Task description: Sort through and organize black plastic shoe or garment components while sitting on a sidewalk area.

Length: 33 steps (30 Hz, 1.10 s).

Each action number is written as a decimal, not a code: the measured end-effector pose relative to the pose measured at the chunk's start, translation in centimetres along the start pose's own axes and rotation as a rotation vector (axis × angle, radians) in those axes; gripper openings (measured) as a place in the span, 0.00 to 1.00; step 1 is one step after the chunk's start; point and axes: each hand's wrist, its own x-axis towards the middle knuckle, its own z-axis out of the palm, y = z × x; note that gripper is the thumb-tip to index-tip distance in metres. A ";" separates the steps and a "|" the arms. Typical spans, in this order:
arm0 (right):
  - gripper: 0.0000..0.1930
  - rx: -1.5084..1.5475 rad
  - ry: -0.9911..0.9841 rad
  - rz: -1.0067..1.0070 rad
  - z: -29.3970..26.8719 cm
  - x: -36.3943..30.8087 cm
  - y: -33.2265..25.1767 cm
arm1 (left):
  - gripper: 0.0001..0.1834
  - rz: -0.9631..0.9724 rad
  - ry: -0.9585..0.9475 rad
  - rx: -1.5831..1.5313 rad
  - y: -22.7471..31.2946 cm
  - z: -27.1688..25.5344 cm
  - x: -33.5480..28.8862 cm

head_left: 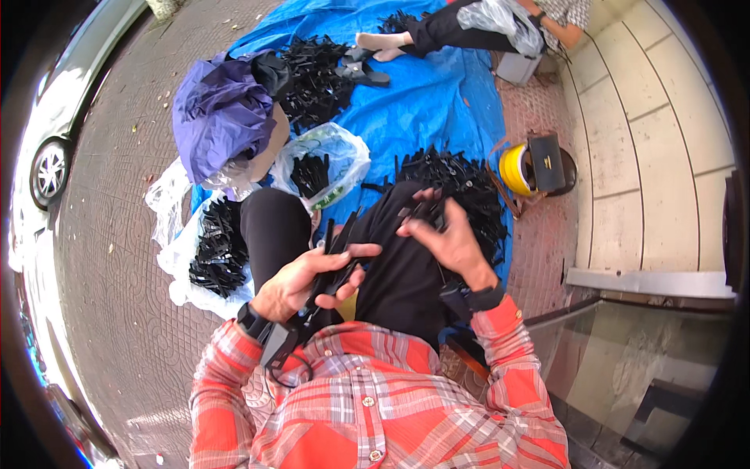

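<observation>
In front of my lap, my left hand (pixel 312 275) is wrapped round a small bundle of narrow black strips (pixel 344 234), which stick out past the fingers. My right hand (pixel 453 244) is over my right knee, slightly blurred, its thumb and fingers around a dark piece (pixel 422 209) that looks like more black strips. Just beyond it lies a large heap of black strips (pixel 461 176). A clear plastic bag (pixel 348 156) with black strips inside stands open beyond my knees. Another white bag (pixel 183 270) by my left leg holds more strips.
A blue tarp (pixel 414 109) covers the ground ahead, with another black heap (pixel 312 90) on it. Purple cloth (pixel 223 109) sits at the left. Another person's foot (pixel 383 43) rests at the far end. A yellow round container (pixel 516 168) and dark bag (pixel 551 164) stand near the wall.
</observation>
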 end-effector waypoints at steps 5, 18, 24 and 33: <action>0.09 0.223 0.047 0.216 -4.4 13.2 1.9 | 0.33 0.342 -0.029 0.075 4.2 0.0 -5.1; 0.14 -0.613 0.311 0.451 7.6 35.0 37.9 | 0.26 0.358 -0.146 -0.341 9.2 -6.6 -7.3; 0.46 -0.751 -0.009 0.560 11.2 34.9 35.7 | 0.24 0.417 0.038 -0.278 10.2 -5.2 -8.0; 0.18 0.063 -0.125 0.310 5.0 26.2 20.1 | 0.29 0.574 0.256 -0.038 9.6 -2.0 -1.2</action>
